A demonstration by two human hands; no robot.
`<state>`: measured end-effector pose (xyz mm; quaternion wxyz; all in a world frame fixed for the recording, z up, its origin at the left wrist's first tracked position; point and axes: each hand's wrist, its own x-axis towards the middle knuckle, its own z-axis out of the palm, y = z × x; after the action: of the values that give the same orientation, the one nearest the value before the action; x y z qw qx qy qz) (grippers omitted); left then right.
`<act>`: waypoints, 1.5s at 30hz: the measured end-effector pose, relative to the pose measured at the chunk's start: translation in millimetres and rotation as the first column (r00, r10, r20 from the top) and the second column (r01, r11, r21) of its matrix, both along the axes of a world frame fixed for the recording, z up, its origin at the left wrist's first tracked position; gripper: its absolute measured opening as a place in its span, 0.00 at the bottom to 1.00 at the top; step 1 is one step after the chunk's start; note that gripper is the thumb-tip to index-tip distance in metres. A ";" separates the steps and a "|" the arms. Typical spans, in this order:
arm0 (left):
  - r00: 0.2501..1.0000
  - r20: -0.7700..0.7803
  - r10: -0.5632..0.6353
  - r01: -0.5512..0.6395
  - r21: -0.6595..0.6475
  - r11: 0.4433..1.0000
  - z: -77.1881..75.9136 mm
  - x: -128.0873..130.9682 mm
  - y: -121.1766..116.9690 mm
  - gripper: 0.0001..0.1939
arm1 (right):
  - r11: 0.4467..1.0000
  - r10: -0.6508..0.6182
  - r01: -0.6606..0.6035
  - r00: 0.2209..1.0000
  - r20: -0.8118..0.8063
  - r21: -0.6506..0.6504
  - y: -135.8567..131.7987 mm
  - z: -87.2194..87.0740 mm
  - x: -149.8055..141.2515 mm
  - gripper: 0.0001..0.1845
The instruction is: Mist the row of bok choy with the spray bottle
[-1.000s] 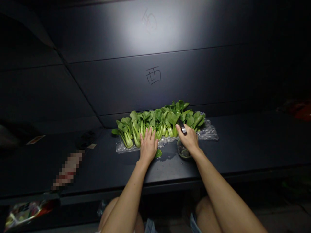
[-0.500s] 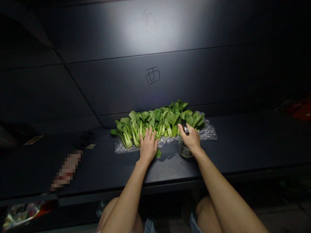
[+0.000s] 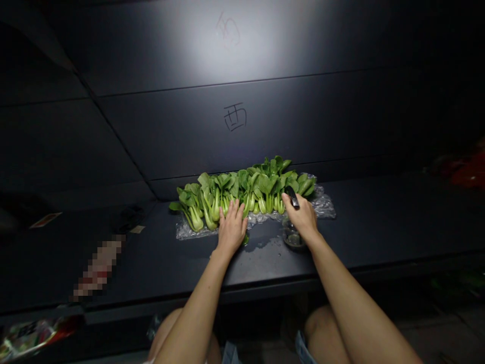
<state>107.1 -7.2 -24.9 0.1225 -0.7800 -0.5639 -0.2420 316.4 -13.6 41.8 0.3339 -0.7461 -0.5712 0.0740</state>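
Several heads of bok choy [image 3: 267,189] lie side by side in a row, leaves toward the back panel, on clear plastic wrap [image 3: 324,202]. My left hand [image 3: 232,227] is palm down at the front of the row, fingers stretched out and slightly spread, their tips at the pale stems. By its wrist side a loose green leaf [image 3: 246,238] shows in part. At the right end my right hand [image 3: 303,217] is closed round the neck of a clear spray bottle [image 3: 293,238] with a black spray head [image 3: 292,197]. Its lower part shows beneath the hand.
Water drops wet the dark shelf [image 3: 261,270] between my hands. A dark panel [image 3: 182,131] with a written character stands close behind the greens. Cards [image 3: 137,229] and a pixelated patch lie to the left. A printed packet [image 3: 32,336] is below the shelf edge.
My right hand has shifted slightly right with the spray bottle. My left hand stays in nearly the same spot by the stems. The whole view has drifted slightly.
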 end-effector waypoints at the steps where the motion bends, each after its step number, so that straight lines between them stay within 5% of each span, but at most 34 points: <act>1: 1.000 0.000 -0.006 0.006 0.001 1.000 0.3 0.4 0.3 0.24 | 1.000 -0.005 0.005 1.000 -0.001 -0.005 -0.2 0.1 1.5 0.25; 22: 1.000 -0.007 -0.019 0.019 -0.035 0.999 -0.3 2.0 2.3 0.24 | 1.000 -0.030 0.030 0.996 -0.081 0.003 -1.0 -1.1 18.1 0.25; 45: 1.000 0.018 0.007 -0.007 -0.004 1.000 0.2 -4.5 1.2 0.24 | 0.996 0.087 -0.086 0.996 0.028 -0.036 -0.8 1.2 -5.6 0.24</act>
<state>102.6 -6.0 -24.6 0.1168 -0.7759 -0.5683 -0.2476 310.8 -14.4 43.0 0.3090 -0.7275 -0.6063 0.0872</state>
